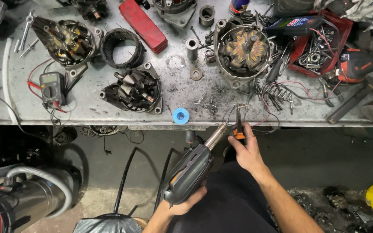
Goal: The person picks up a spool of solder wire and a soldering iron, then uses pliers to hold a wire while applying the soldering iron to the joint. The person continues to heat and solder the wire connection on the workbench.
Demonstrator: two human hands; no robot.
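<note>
We held the heat gun (191,169) in our left hand (182,206), fingers wrapped tight round its grip, its metal nozzle aimed at the wire (229,113) by the bench (87,113) edge. Our right hand (247,152) squeezed orange-handled pliers (238,125), clamped on that wire. A blue solder spool (181,115) lay near.

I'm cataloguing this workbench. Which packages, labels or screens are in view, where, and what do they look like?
Multimeter: left on the bench, dark grey, small pale screen, red leads.
Dark box: lying across the red tray of screws, upper right, blue-and-white label.
Spray can: top edge, dark with a coloured label.
</note>
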